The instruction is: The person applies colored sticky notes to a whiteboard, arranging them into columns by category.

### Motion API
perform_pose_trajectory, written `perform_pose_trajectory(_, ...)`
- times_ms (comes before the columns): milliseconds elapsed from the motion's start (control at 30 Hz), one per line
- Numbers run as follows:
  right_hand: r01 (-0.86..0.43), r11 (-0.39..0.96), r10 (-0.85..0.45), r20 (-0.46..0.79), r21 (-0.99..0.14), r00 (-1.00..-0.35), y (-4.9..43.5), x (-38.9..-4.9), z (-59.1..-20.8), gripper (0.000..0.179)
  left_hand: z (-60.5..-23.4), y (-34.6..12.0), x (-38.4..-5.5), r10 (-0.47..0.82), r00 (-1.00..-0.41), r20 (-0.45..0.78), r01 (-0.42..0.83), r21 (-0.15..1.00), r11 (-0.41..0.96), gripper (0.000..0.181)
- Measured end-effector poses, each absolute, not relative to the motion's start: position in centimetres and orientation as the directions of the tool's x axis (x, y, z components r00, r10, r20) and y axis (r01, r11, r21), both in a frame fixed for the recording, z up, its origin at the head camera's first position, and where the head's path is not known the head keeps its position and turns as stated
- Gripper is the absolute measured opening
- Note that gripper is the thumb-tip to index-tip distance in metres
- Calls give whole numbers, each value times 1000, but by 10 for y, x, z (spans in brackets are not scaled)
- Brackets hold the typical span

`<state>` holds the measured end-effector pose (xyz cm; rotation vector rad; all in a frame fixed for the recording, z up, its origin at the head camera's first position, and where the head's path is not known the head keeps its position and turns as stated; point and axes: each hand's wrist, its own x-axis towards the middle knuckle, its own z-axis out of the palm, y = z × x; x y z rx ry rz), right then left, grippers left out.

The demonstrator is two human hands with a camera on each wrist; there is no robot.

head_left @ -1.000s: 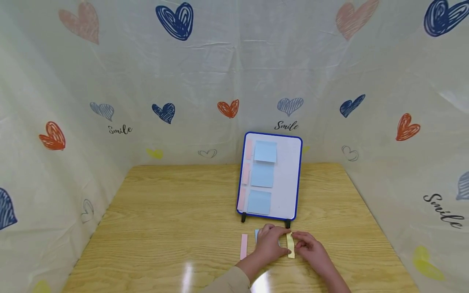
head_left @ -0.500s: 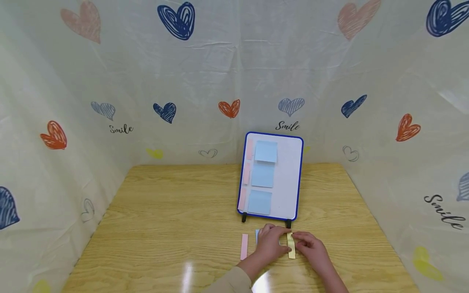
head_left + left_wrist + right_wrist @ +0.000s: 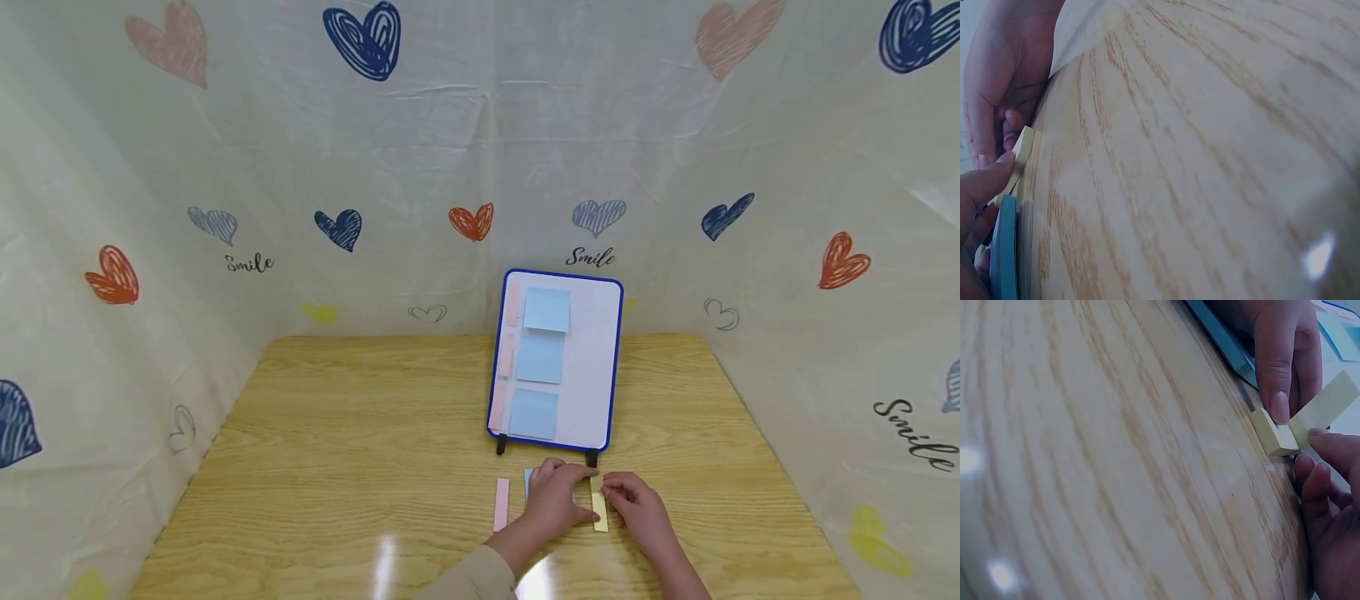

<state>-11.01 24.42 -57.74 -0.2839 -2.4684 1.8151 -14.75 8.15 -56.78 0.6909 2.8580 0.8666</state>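
My left hand holds a narrow yellow sticky-note pad on the table, index finger at its far end and thumb at its near end. In the right wrist view the left thumb presses on the pad's top. A yellow sheet stands raised from that pad, with my right hand pinching it at the right side. Under the left hand sits a blue sticky-note pad, mostly hidden; its edge shows in the left wrist view. A narrow pink pad lies to the left.
Behind the hands a blue-framed whiteboard leans on black feet. It carries a column of pink strips and a column of blue square notes. A heart-printed curtain surrounds the wooden table.
The yellow strip, wavy before, now looks flatter in the head view. My right fingers have shifted slightly up and over its far end. The left hand stays nearly in place.
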Motion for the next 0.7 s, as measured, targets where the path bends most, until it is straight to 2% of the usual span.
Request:
perform_pose_trajectory(200, 216, 262, 210, -163, -941, -964, 243, -112, -575, 7, -569, 81, -149, 447, -893, 46, 397, 545, 738, 64)
perform_pose_trajectory(700, 233, 221, 240, -179, -947, -954, 239, -113, -575, 7, -569, 81, -148, 452, -891, 50, 401, 553, 730, 64)
